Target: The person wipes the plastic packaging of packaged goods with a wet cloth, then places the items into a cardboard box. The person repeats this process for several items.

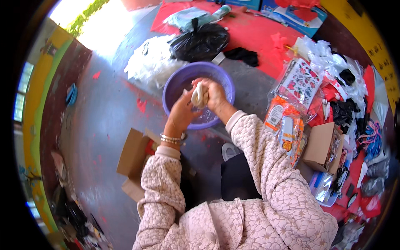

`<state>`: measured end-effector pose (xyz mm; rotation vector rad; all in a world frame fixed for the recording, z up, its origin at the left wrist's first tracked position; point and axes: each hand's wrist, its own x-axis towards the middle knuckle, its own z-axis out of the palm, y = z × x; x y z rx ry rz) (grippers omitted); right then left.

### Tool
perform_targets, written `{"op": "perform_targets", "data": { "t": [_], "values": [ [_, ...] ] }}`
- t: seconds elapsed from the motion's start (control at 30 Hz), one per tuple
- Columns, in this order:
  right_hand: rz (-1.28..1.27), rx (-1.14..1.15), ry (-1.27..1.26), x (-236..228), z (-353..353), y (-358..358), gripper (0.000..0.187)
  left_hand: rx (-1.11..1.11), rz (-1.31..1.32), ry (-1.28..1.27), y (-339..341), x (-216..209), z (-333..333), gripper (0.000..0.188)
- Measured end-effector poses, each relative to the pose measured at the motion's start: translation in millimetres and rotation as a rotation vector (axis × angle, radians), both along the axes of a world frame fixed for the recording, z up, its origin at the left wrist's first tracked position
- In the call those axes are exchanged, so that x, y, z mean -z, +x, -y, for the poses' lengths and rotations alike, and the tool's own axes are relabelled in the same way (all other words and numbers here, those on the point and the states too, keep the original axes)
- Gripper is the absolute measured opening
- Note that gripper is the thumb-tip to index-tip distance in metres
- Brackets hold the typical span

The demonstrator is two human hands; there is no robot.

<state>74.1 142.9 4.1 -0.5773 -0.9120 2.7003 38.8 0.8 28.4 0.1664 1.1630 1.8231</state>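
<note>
Someone is bent over a purple basin (208, 68) on the floor, and to my eye the step in hand is squeezing out or kneading a cream bundle (199, 96), most likely a wet cloth. The bundle is up above the basin, inside its rim as seen from overhead. The right hand (215, 95) has it wrapped in curled fingers, a fold poking out toward the left. The left hand (181, 110) stands half open over the basin's left side, fingers pointing away from the body; whether it grips the bundle too, I can't tell. I'd say the next move calls for both palms pressing together, kept within the rim so drips land in the basin. Both forearms reach out from the near side and angle inward, bracelets (171, 140) on the left wrist.
</note>
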Motion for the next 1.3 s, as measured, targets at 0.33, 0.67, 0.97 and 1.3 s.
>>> {"op": "perform_targets", "data": {
  "t": [0.33,0.67,0.97,1.3],
  "values": [
    [-0.185,-0.305,0.034,5,-1,-10,0.017,0.082,0.235,0.189,2,10,-1,0.051],
    [-0.128,-0.277,1.067,-12,17,-13,0.014,0.097,-0.38,-0.116,5,11,-2,0.005],
    [-0.021,0.037,1.771,-20,18,-11,0.034,-0.033,-0.961,-0.228,2,41,-14,0.01],
    [0.426,0.048,1.666,13,10,-25,0.04,-0.168,-1.423,-0.821,15,30,-22,0.026]
  ]
}}
